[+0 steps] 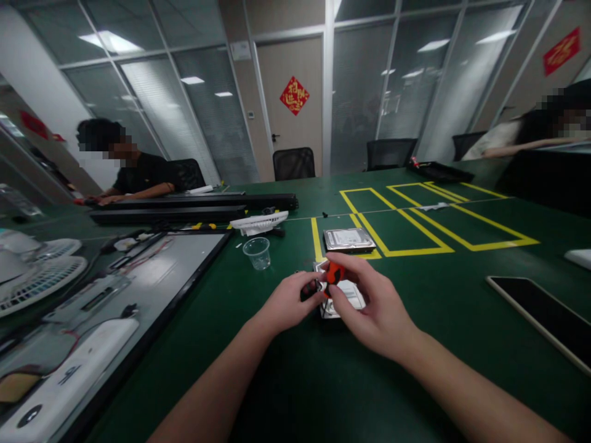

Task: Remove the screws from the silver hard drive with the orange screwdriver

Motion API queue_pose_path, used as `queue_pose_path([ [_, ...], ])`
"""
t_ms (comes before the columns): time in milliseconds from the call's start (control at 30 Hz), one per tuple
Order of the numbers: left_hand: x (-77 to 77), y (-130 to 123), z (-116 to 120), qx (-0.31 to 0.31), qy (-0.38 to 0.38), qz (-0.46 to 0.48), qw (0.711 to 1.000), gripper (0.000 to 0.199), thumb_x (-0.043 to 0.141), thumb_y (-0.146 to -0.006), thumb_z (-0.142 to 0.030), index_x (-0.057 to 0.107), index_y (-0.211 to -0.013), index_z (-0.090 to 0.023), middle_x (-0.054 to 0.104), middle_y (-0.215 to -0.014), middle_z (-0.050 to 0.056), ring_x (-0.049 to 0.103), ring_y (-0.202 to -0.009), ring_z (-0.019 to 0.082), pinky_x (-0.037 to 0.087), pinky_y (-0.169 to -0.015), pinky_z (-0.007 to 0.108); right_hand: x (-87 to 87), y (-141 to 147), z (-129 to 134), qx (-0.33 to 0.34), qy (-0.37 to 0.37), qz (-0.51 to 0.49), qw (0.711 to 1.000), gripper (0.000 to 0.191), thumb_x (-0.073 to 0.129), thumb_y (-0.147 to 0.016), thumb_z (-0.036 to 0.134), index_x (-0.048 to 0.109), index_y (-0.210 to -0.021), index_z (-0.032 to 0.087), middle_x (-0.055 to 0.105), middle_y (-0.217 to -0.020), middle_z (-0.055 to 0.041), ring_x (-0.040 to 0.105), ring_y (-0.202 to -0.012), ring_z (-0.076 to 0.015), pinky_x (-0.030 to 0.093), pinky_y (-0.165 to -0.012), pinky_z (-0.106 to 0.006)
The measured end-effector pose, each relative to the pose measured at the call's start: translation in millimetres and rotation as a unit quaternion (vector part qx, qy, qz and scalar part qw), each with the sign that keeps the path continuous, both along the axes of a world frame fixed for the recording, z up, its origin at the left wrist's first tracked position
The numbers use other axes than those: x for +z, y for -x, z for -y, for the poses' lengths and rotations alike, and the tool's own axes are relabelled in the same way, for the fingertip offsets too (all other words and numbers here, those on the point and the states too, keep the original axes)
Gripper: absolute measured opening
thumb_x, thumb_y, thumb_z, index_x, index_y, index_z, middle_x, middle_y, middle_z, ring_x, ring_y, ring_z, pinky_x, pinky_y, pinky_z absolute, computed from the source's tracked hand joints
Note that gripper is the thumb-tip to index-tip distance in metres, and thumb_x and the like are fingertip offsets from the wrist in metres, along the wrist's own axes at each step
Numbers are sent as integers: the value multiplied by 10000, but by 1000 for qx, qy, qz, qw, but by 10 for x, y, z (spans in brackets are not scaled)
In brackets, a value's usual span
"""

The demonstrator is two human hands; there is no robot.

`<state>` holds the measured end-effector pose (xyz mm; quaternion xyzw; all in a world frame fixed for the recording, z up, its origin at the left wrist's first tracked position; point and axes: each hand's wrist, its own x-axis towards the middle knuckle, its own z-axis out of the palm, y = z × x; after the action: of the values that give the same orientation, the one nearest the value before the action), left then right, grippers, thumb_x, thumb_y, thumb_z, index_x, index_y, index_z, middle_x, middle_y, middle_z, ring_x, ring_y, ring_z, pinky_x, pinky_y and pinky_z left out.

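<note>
My right hand (376,304) pinches an orange and black tool handle (335,272) between thumb and fingers, above a silver hard drive (351,296) lying on the green table. Close beside it on the left, my left hand (290,298) is closed round a small dark object (310,290), too small to identify. The two hands nearly touch and cover much of the drive. A second hard drive (349,239) rests just beyond them, inside yellow tape lines.
A clear plastic cup (257,253) stands left of the hands. Farther left lies a large panel (159,261) with white fan parts. A phone (540,311) is at the right. Black bars (194,203) lie before a seated person (133,166); another person sits far right.
</note>
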<state>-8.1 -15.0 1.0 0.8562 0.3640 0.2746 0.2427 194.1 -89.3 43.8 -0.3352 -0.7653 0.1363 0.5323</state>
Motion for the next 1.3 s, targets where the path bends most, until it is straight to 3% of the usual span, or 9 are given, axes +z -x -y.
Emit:
queue_pose_path([
  [167,-3,4,-9,-5,0,2,1000,234,682,-1009,-362,747,-1151,-187,728,-1083,69,664,-958,244,508,-856,351,42,-5,-18,-16,-38,14,999,486,733,-973,215,572,-1426,291,668,-1226,-74,678,-1080,-228,589,-947,-402],
  [300,2,0,-5,-2,0,0,1000,230,679,-1012,-352,744,-1165,-193,722,-1061,60,657,-935,232,501,-851,346,40,-17,-9,-18,-40,10,999,437,687,-993,173,587,-1404,286,681,-1161,-60,681,-1028,-210,588,-908,-378],
  [500,9,0,5,4,-3,0,1000,220,697,-1000,-340,741,-1157,-191,720,-1037,50,649,-915,224,487,-815,327,30,-10,7,3,-28,2,1000,491,649,-991,142,559,-1452,285,676,-1282,-83,683,-1129,-228,585,-987,-410],
  [667,0,-3,-1,-3,-7,-4,1000,218,681,-1020,-363,736,-1130,-182,720,-1057,56,651,-923,222,483,-824,327,58,-17,-18,-22,-62,-2,998,427,736,-971,187,624,-1368,297,657,-1223,-68,666,-1116,-223,588,-967,-400],
  [867,-10,-7,-6,7,-10,-12,1000,203,701,-1001,-330,735,-1135,-182,720,-1051,57,651,-926,224,476,-812,325,-20,-5,12,-13,-4,-32,999,570,678,-991,188,480,-1511,313,688,-1280,-85,713,-1112,-239,602,-972,-431],
  [967,-2,-4,-5,3,-10,-15,1000,201,700,-999,-326,738,-1140,-188,720,-1054,57,651,-931,228,481,-814,326,-41,-8,17,-3,19,-34,999,517,645,-1005,197,482,-1483,307,685,-1305,-97,711,-1149,-255,597,-988,-448],
  [1167,8,5,-2,-3,-10,-11,1000,242,679,-1018,-394,739,-1131,-189,719,-1060,65,658,-940,234,501,-852,339,27,-20,-14,-40,-39,0,998,449,764,-962,277,570,-1368,292,677,-1161,-63,688,-993,-220,595,-878,-391],
  [1300,6,2,2,4,-9,-15,1000,246,676,-1019,-382,732,-1158,-187,720,-1043,61,656,-917,226,496,-829,332,47,-16,2,-35,-38,5,999,406,694,-997,233,591,-1386,288,690,-1147,-67,691,-986,-220,599,-866,-393],
])
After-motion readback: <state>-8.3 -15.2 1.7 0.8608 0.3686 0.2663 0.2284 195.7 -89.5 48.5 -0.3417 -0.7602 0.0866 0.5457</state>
